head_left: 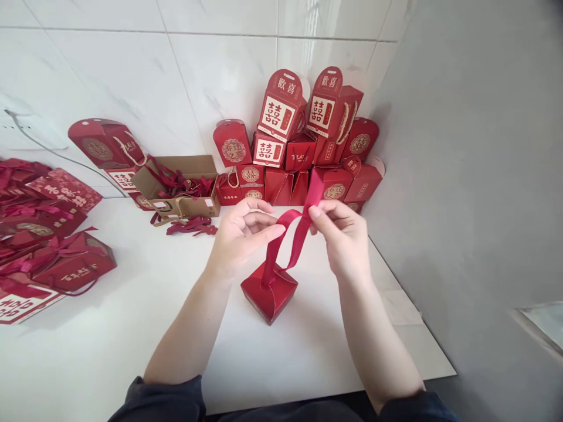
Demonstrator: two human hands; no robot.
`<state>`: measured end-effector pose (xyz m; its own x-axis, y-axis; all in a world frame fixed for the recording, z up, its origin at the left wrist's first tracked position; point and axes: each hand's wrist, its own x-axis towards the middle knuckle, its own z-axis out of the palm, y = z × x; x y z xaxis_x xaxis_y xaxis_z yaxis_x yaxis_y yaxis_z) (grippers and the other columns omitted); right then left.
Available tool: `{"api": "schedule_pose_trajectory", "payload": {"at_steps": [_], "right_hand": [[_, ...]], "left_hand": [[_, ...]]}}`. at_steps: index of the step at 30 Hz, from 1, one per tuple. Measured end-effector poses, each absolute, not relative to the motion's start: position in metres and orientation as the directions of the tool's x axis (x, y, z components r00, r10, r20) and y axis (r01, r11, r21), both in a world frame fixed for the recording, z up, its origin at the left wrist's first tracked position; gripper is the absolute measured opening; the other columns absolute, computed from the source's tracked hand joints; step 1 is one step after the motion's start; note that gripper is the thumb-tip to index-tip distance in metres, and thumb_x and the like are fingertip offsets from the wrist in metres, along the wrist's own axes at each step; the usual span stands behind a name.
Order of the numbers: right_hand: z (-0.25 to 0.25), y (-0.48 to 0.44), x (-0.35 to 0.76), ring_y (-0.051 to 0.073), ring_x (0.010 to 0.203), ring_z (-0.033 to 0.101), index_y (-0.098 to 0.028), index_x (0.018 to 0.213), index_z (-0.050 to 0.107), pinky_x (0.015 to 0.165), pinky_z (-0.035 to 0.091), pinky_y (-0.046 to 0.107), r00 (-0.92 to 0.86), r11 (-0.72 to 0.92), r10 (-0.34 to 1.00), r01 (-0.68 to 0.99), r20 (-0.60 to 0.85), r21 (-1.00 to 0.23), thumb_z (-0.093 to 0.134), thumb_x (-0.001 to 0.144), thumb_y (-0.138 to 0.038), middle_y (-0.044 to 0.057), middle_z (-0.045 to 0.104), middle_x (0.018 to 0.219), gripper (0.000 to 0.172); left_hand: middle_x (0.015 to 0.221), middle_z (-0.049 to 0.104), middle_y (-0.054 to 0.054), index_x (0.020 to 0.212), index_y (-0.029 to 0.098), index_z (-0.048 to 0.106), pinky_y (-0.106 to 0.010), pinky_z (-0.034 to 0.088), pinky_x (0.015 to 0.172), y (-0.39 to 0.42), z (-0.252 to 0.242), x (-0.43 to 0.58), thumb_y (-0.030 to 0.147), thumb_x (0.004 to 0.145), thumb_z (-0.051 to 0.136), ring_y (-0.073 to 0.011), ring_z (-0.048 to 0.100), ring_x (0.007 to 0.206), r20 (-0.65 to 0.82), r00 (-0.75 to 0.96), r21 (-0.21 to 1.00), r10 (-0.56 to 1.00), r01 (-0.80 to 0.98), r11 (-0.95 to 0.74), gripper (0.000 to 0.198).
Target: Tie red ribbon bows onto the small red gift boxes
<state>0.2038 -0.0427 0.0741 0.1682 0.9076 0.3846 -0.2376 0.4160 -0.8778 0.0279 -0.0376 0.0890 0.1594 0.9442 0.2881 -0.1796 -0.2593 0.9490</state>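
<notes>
A small red gift box with folded-in top flaps stands on the white table in front of me. From its top rises a crimson satin ribbon, which forms a loop above the box. My right hand pinches the ribbon between thumb and fingers, and one end sticks up above the grip. On the loop's other side, my left hand has its thumb and bent fingers closed at the ribbon. Neither hand touches the box itself.
Red gift boxes are stacked against the tiled wall. Left of them, an open cardboard box holds ribbons, with more ribbon pieces before it. Ribboned boxes crowd the left side. A grey wall borders the table's right.
</notes>
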Motion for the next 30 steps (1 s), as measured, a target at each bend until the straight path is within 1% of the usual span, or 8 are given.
{"api": "schedule_pose_trajectory", "payload": {"at_steps": [2,8,12,15,19,22,25,30], "right_hand": [[0.072,-0.045,0.194,0.010,0.059,0.056,-0.022,0.082,0.068,0.060,0.050,0.024,0.104,0.394,0.919,-0.220,0.381,-0.892,0.071,0.081,-0.029,-0.002,0.063,0.069,0.008],[0.062,-0.042,0.182,0.013,0.070,0.065,-0.022,0.084,0.064,0.074,0.056,0.031,-0.006,0.320,0.940,-0.331,0.341,-0.888,0.069,0.084,-0.030,-0.001,0.068,0.076,0.009],[0.061,-0.039,0.184,0.015,0.072,0.068,-0.021,0.085,0.064,0.083,0.055,0.035,-0.006,0.309,0.945,-0.310,0.326,-0.899,0.066,0.086,-0.032,-0.001,0.069,0.074,0.012],[0.062,-0.040,0.186,0.016,0.074,0.068,-0.020,0.084,0.067,0.082,0.055,0.034,-0.026,0.292,0.950,-0.271,0.310,-0.917,0.066,0.086,-0.035,0.001,0.070,0.076,0.015],[0.063,-0.041,0.186,0.015,0.075,0.067,-0.019,0.080,0.068,0.076,0.054,0.030,-0.096,0.253,0.957,-0.194,0.275,-0.948,0.066,0.085,-0.036,0.001,0.070,0.078,0.018],[0.062,-0.042,0.184,0.015,0.073,0.066,-0.019,0.079,0.068,0.073,0.053,0.029,-0.133,0.238,0.956,-0.171,0.261,-0.956,0.065,0.085,-0.038,0.001,0.069,0.075,0.020],[0.060,-0.041,0.183,0.016,0.075,0.065,-0.020,0.081,0.068,0.073,0.053,0.030,-0.102,0.295,0.944,-0.166,0.314,-0.941,0.063,0.086,-0.037,0.001,0.069,0.077,0.018],[0.062,-0.041,0.186,0.015,0.075,0.061,-0.022,0.080,0.067,0.074,0.050,0.029,0.074,0.422,0.906,-0.088,0.416,-0.903,0.063,0.087,-0.035,0.000,0.067,0.078,0.016]], "left_hand": [[0.080,0.073,0.000,0.092,0.022,0.066,-0.021,0.056,0.075,-0.038,0.087,0.033,0.017,0.071,0.080,-0.0113,0.068,0.077,0.271,0.132,0.947,0.954,-0.216,-0.239,0.026],[0.085,0.070,0.000,0.102,0.022,0.069,-0.020,0.055,0.077,-0.032,0.079,0.032,0.014,0.072,0.079,-0.0105,0.065,0.083,0.270,0.133,0.919,0.954,-0.331,-0.214,0.032],[0.078,0.070,0.001,0.083,0.021,0.070,-0.021,0.055,0.071,-0.031,0.076,0.036,0.024,0.076,0.077,-0.0095,0.065,0.072,0.289,0.055,0.876,0.956,-0.417,-0.242,0.010],[0.082,0.072,0.001,0.077,0.020,0.065,-0.024,0.056,0.074,-0.034,0.075,0.042,0.021,0.077,0.076,-0.0111,0.068,0.077,0.374,-0.006,0.841,0.927,-0.420,-0.342,0.011],[0.087,0.072,0.000,0.076,0.020,0.060,-0.027,0.057,0.079,-0.036,0.074,0.046,0.017,0.076,0.076,-0.0135,0.069,0.085,0.477,-0.083,0.807,0.875,-0.353,-0.473,0.017],[0.093,0.069,-0.001,0.079,0.020,0.060,-0.024,0.056,0.070,-0.037,0.076,0.045,0.018,0.073,0.078,-0.0108,0.066,0.074,0.507,-0.088,0.829,0.857,-0.223,-0.513,0.019],[0.096,0.066,-0.001,0.090,0.021,0.062,-0.023,0.054,0.061,-0.038,0.078,0.042,0.020,0.071,0.080,-0.0085,0.062,0.064,0.454,-0.019,0.888,0.891,-0.079,-0.454,0.026],[0.087,0.070,-0.003,0.094,0.021,0.069,-0.028,0.057,0.067,-0.038,0.079,0.035,0.026,0.072,0.079,-0.0154,0.067,0.074,0.319,0.127,0.935,0.939,0.121,-0.334,0.024]]}}
